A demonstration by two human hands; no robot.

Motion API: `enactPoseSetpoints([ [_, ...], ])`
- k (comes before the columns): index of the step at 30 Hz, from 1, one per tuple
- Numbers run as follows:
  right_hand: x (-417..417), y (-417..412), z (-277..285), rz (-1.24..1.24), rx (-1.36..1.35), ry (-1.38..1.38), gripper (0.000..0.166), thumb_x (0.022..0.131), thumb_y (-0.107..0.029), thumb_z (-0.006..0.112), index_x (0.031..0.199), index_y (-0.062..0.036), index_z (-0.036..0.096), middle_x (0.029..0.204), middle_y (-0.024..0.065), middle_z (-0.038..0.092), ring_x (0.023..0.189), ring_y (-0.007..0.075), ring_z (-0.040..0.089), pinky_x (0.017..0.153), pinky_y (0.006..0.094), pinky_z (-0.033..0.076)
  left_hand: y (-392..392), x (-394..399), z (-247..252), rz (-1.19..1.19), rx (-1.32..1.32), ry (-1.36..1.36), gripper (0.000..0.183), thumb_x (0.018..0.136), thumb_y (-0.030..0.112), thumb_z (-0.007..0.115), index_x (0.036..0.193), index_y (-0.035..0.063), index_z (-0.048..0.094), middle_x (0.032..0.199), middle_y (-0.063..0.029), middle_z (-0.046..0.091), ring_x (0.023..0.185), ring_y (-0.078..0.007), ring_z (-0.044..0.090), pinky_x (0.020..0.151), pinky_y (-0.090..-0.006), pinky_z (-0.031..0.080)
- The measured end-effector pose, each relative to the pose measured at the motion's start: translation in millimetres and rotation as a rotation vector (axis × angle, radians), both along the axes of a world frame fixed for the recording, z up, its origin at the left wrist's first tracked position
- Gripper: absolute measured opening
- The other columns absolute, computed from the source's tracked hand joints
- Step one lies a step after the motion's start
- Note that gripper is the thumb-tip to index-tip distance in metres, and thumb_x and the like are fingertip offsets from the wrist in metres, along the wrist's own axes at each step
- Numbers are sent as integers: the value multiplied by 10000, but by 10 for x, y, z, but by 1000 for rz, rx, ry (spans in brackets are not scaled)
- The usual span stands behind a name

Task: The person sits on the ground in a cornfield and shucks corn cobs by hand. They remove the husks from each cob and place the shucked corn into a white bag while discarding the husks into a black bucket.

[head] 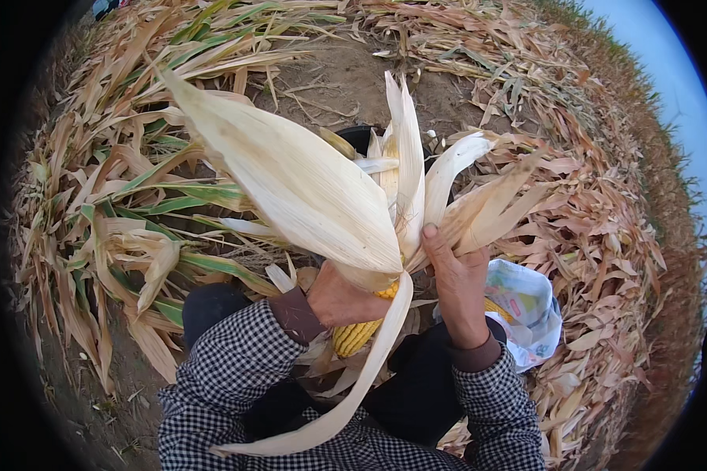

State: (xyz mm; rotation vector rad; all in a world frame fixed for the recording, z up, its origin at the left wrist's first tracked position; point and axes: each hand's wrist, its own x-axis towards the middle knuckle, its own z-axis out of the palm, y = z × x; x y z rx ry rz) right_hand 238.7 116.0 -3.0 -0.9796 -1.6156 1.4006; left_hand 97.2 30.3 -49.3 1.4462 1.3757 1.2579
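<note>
My left hand (pixel 347 300) is wrapped around a yellow ear of corn (pixel 356 338), whose lower kernels show bare below the fist. Pale dry husk leaves (pixel 318 182) spread out from the far end of the ear. One long strip of husk (pixel 353 406) hangs down towards my lap. My right hand (pixel 456 277) grips several of the husk leaves at their base, with the thumb pressed on top. Most of its fingers are hidden behind the leaves.
A white woven plastic bag (pixel 530 318) with a yellow ear of corn (pixel 498 309) stands beside my right knee. Beyond the husks sits a dark container (pixel 358 136), mostly hidden. Dry corn stalks and leaves (pixel 589 235) lie on both sides, with bare soil (pixel 342 76) ahead.
</note>
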Motion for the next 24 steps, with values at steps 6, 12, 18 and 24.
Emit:
enactPoseSetpoints([
  [6, -184, -205, -185, -266, 40, 485, 259, 943, -208, 606, 1095, 1, 584, 1040, 81, 613, 953, 125, 548, 893, 296, 437, 55, -82, 55, 69, -176, -162, 500, 697, 266, 735, 1108, 12, 604, 970, -116, 634, 894, -212, 612, 797, -320, 497],
  [12, -357, -320, -117, 32, 39, 615, 269, 1000, -291, 472, 1008, -24, 506, 886, 85, 549, 876, 199, 543, 854, 331, 439, 83, -37, 232, 53, -296, -815, 462, 670, 76, 646, 1116, -12, 566, 952, -90, 611, 869, -175, 598, 781, -313, 484],
  [18, -364, -348, -38, 47, -296, 584, 293, 1005, -306, 449, 943, -26, 508, 626, -19, 365, 569, 81, 346, 565, 227, 333, 47, -6, 153, -5, -298, -796, 528, 613, 2, 641, 1130, -13, 537, 940, -91, 596, 862, -204, 601, 752, -306, 487],
  [24, -207, -232, 134, 264, -610, 1124, 199, 988, -232, 429, 894, -75, 508, 572, -81, 339, 431, 41, 235, 427, 227, 229, -54, -26, 178, -219, -256, -1004, 781, 565, 28, 690, 1308, -3, 454, 1139, -119, 589, 1071, -226, 558, 931, -332, 450],
])
